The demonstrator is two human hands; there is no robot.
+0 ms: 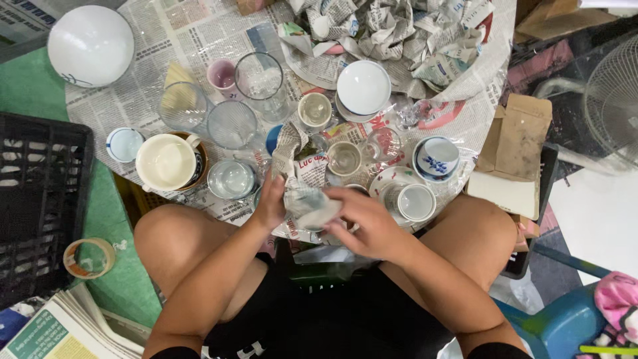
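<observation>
While both hands (319,213) clasp newspaper bundle (308,203), cups crowding

You cannot tell what your left hand (271,203) and right hand (369,223) hold: the newspaper sheet (307,199) covers it wholly. Your right fingers are tucked out of sight under that paper. The black crate (40,199) runs off the left edge, and the fan (615,100) is cut by the right edge.
</observation>
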